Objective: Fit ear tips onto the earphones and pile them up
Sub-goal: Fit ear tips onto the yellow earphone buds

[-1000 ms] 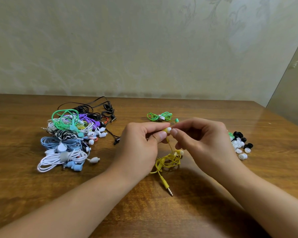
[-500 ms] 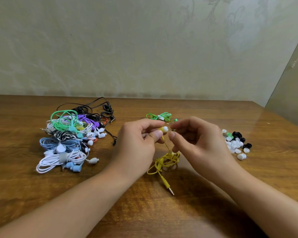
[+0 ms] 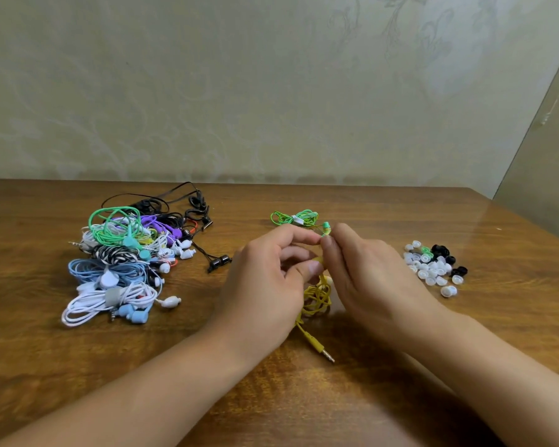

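Both hands meet at centre: left hand pinches the yellow earphone, right hand presses at its bud, fingertips touching. Cable hangs toward 6 o'clock. Ear tips lie at 3 o'clock, nearer the right hand; pile at 9 o'clock.

Your wooden table carries a pile of earphones toward its left edge, green earphones nearer the far edge, yellow earphones mid-table, and loose ear tips toward the right edge.
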